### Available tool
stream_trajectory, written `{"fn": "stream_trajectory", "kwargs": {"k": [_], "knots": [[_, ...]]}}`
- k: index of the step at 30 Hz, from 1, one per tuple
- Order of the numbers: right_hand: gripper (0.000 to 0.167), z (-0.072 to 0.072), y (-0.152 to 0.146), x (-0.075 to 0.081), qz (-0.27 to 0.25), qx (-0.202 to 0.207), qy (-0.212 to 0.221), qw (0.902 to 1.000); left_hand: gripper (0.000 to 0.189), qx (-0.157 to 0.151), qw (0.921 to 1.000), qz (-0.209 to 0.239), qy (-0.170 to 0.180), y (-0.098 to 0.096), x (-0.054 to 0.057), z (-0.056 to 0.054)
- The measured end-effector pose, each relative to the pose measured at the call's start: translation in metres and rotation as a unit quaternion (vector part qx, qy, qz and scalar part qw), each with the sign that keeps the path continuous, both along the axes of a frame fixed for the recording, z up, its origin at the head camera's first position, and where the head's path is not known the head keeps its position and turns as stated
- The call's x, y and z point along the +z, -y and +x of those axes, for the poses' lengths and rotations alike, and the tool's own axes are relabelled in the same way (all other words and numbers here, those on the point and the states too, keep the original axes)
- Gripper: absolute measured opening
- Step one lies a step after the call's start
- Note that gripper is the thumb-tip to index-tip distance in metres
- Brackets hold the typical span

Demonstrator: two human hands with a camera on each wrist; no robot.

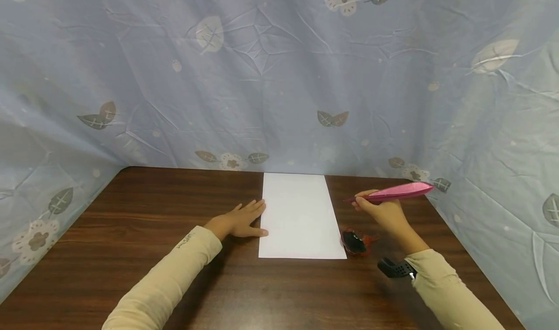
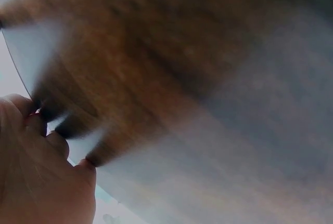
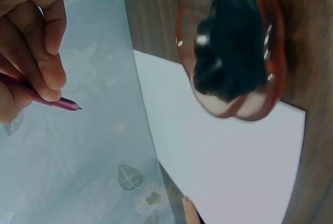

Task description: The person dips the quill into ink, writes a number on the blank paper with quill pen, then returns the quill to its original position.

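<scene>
A blank white sheet of paper [image 1: 299, 218] lies on the wooden table [image 1: 174, 281]. My left hand [image 1: 240, 219] rests flat with fingers spread, its fingertips and thumb at the sheet's left edge. Up close in the left wrist view, the palm side of that hand [image 2: 47, 172] shows; much else there is blurred. To the right of the paper, my right hand [image 1: 382, 211] pinches a pink feather-shaped pen [image 1: 403, 190] above the table. The right wrist view shows the pen's pointed tip [image 3: 70, 104] touching nothing. Below that hand, a small reddish clear dish [image 3: 276, 42] holds something black and glossy.
The dish [image 1: 369, 240] stands close against the paper's lower right edge. A patterned blue-grey cloth [image 1: 279, 77] hangs behind the table and along both sides. A black band [image 1: 395, 268] circles the right wrist.
</scene>
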State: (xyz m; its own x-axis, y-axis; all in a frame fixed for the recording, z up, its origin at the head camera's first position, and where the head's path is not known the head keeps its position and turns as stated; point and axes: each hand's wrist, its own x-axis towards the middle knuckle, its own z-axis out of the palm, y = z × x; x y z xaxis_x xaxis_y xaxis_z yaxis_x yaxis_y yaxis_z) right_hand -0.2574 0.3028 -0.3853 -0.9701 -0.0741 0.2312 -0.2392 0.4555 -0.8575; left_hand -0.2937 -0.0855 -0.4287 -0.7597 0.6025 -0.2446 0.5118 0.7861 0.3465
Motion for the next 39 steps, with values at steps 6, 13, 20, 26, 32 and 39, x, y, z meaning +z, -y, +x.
{"fn": "stream_trajectory", "kwargs": {"k": [6,13,20,26,32,39], "knots": [[0.038,-0.014,0.013,0.003,-0.036,-0.013,0.0,0.9993,0.086,-0.002,1.0,0.0,-0.001,-0.001,0.001,0.0],[0.035,-0.031,0.029,0.004,-0.097,-0.049,0.023,0.9938,0.086,0.0,1.0,-0.002,-0.001,-0.001,0.0,0.0],[0.031,-0.045,0.046,-0.001,-0.12,-0.087,0.02,0.9887,0.087,0.002,1.0,-0.005,-0.002,0.0,-0.003,-0.002],[0.029,-0.056,0.06,-0.006,-0.178,-0.101,0.019,0.9786,0.087,0.002,1.0,-0.005,0.001,0.0,-0.002,-0.001],[0.028,-0.064,0.075,-0.01,-0.189,-0.124,0.031,0.9736,0.087,-0.001,1.0,-0.001,0.002,0.0,0.0,0.0],[0.026,-0.07,0.089,-0.015,-0.176,-0.15,0.05,0.9717,0.087,0.001,1.0,0.0,0.005,0.001,-0.001,-0.001]]}}
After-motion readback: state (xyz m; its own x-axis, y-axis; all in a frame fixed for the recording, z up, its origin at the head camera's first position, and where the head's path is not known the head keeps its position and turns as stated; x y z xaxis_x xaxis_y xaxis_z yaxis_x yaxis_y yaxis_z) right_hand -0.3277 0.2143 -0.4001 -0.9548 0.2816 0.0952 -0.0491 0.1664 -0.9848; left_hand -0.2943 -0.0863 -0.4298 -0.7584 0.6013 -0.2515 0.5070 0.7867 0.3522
